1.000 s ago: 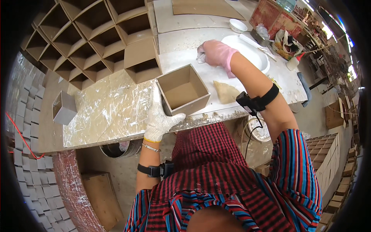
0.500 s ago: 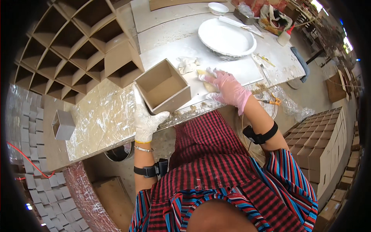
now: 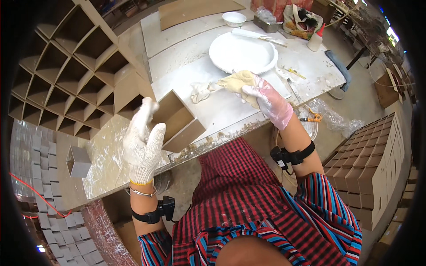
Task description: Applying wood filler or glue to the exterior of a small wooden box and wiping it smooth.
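Note:
A square, open-topped brown board box [image 3: 185,136] stands tilted toward me at the front edge of the worktable. Beside it, raised with fingers and thumb apart, is my left hand [image 3: 143,142] in a white knit glove; nothing is in its grasp. My right hand [image 3: 271,104], in a pink glove smeared with white, grips a pale yellow cloth [image 3: 239,82] above the table. A crumpled whitish rag [image 3: 201,91] lies between the box and that hand. Behind the cloth sits a large round basin [image 3: 275,56] with white stuff inside.
Stacked open boxes form a grid [image 3: 84,66] at the left, with a small grey box [image 3: 78,161] nearer me. A small white bowl [image 3: 234,18], a squeeze bottle [image 3: 316,41] and a bag [image 3: 302,22] stand at the back. More stacked boxes [image 3: 361,173] stand on the right floor.
My left hand has let go of the box and moved left; the box now rests on the table. My right hand has lifted the yellow cloth off the tabletop.

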Available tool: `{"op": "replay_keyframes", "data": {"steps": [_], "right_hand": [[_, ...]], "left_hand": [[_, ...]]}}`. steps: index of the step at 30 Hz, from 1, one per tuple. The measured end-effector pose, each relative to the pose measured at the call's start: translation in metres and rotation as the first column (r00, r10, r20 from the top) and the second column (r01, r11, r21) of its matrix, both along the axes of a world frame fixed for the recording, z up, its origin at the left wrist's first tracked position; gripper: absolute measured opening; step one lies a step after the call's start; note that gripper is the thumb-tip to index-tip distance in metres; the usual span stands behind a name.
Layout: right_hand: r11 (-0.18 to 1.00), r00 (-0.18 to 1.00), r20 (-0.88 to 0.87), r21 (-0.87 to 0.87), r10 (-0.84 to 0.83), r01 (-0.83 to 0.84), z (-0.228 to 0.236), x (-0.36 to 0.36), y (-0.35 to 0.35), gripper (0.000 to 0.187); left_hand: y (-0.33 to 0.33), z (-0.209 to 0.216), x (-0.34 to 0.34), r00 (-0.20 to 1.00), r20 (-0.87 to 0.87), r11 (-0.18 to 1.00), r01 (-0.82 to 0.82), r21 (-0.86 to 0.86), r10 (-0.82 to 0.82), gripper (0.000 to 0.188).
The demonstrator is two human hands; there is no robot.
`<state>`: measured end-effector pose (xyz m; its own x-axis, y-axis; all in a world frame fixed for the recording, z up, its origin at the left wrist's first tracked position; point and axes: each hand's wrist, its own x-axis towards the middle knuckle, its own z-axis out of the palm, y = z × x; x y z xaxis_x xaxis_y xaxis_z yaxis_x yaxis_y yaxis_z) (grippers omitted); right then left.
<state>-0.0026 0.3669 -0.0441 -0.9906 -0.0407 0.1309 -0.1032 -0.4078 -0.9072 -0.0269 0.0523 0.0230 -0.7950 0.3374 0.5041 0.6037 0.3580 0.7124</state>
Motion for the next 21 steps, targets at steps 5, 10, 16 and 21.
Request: {"op": "replay_keyframes", "data": {"steps": [5, 10, 16, 21], "right_hand": [[0.993, 0.998, -0.068, 0.116, -0.02, 0.028, 0.024, 0.009, 0.009, 0.037], [0.968, 0.989, -0.088, 0.232, 0.119, -0.095, 0.054, 0.02, -0.018, 0.037], [0.994, 0.99, -0.141, -0.104, 0.026, -0.041, 0.068, 0.032, -0.046, 0.039], [0.932, 0.985, -0.13, -0.357, -0.114, 0.061, 0.03, 0.025, -0.082, 0.046]], "left_hand": [[0.013, 0.008, -0.008, 0.998, -0.04, 0.975, 0.038, -0.217, -0.048, 0.049], [0.051, 0.038, 0.012, 0.99, -0.099, 0.961, 0.072, -0.269, -0.102, 0.039], [0.078, 0.027, 0.007, 0.925, -0.311, 0.945, 0.123, -0.303, -0.22, 0.015], [0.094, 0.009, 0.012, 0.948, -0.26, 0.967, 0.123, -0.222, -0.181, 0.013]]}}
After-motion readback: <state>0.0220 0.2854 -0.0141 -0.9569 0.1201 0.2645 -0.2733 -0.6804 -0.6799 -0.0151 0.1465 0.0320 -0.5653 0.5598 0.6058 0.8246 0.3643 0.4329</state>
